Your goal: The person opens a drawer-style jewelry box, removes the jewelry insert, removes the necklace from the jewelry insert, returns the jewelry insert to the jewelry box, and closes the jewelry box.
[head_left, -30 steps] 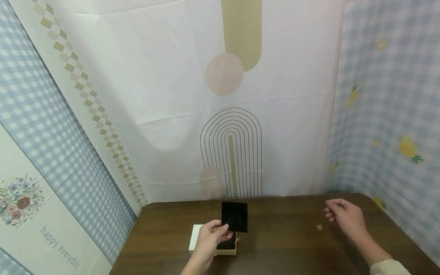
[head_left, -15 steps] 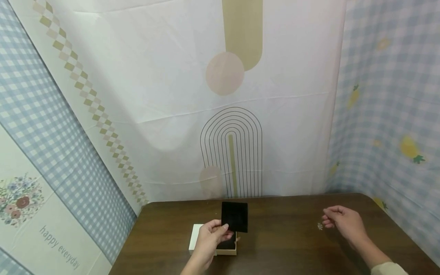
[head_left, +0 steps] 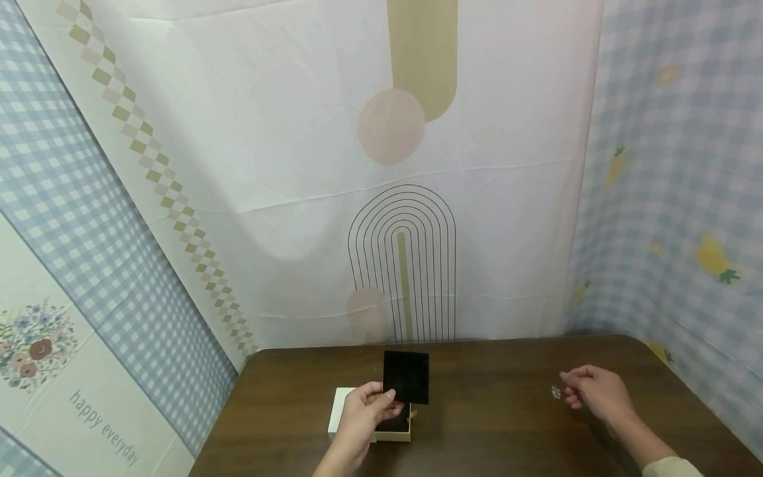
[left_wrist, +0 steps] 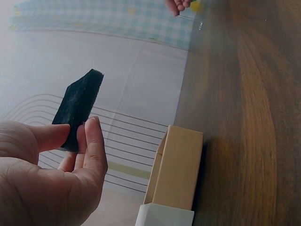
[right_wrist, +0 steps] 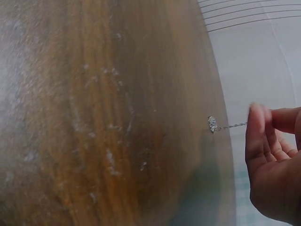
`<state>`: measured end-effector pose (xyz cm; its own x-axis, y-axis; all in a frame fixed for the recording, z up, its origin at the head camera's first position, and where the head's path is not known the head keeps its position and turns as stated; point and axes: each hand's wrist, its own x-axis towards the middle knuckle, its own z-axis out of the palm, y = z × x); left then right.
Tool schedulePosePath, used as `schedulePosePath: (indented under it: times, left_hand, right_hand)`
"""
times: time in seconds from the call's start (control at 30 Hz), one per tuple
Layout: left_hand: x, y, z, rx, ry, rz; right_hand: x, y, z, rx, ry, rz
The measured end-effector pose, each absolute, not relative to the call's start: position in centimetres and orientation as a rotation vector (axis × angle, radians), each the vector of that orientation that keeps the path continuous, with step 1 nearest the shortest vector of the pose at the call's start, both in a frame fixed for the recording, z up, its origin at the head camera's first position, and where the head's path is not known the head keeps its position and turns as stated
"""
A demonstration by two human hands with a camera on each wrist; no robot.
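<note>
My left hand (head_left: 359, 416) pinches a thin black square pad (head_left: 406, 376) by its lower left corner, thumb in front. In the left wrist view the pad (left_wrist: 77, 106) shows edge-on between thumb and fingers. Just below it a small jewellery box stands on the table, its beige drawer (head_left: 393, 437) pulled partly out of a white sleeve (head_left: 338, 411); the hand hides part of both. Over at the right, my right hand (head_left: 599, 394) pinches a fine silver chain between thumb and fingertips. From that chain hangs a sparkling pendant (right_wrist: 212, 124), so it looks like a necklace.
The brown wooden table (head_left: 489, 424) has rounded back corners. Behind it hangs a white cloth (head_left: 507, 252) with arch prints, and blue checked cloth (head_left: 673, 199) closes off the right side. A short ribbon tab (head_left: 412, 415) sticks out at the drawer's right side.
My right hand has lowered slightly toward the front of the table, with the pendant still hanging beside its fingertips. The left hand, the black pad and the box have stayed in place.
</note>
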<state>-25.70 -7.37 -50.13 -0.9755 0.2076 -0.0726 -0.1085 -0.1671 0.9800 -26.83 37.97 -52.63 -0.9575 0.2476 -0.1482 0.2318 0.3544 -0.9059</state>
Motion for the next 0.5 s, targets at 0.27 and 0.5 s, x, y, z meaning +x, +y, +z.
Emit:
schedulePosePath:
  times: [0.27, 0.5]
  left_hand:
    - [-25.6, -7.4, -50.2, 0.116, 1.883, 2.249]
    - [-25.5, -7.3, -50.1, 0.118, 1.869, 2.253]
  right_hand:
    - [-27.0, 38.3, -53.9, -0.414, -2.656, 1.659]
    - [-27.2, 38.4, -54.9, -0.422, -2.691, 1.67]
